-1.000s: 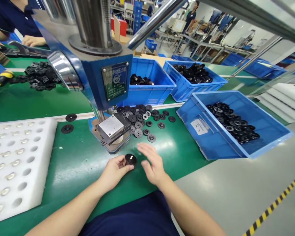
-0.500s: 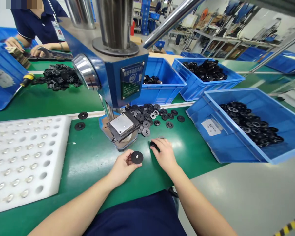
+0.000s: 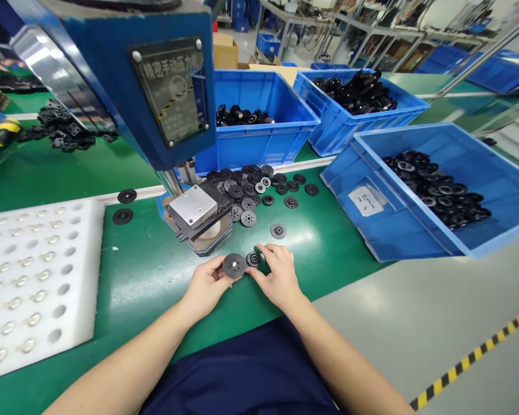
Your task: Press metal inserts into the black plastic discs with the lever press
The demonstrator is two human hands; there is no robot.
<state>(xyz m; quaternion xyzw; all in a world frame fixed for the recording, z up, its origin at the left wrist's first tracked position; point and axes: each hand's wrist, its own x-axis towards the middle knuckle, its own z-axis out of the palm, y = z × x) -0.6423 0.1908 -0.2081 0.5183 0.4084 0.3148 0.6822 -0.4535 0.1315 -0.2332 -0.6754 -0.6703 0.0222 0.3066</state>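
Pinching a flat, round black disc (image 3: 230,268) with a small white centre pin (image 3: 234,264), the left hand (image 3: 205,288) holds it over the green surface (image 3: 147,300), near the blue metal press (image 3: 112,75); the right hand (image 3: 281,276) grips a small black ringed wheel (image 3: 254,259) by its rim, just beside the disc. Both look light, stiff and likely plastic, perhaps slightly slippery; the outer edge seems the best hold, sparing the pin.

Floor (image 3: 372,317): smooth grey, faintly glossy
Striped tape (image 3: 476,357): black and yellow, slanting across the floor at lower right
Surface (image 3: 155,259): green, crossed by a pale strip (image 3: 149,192)
Far tables (image 3: 384,27): metal-legged, cluttered on top
Metal rail (image 3: 486,51): diagonal, upper right
Light: glaring off the surface
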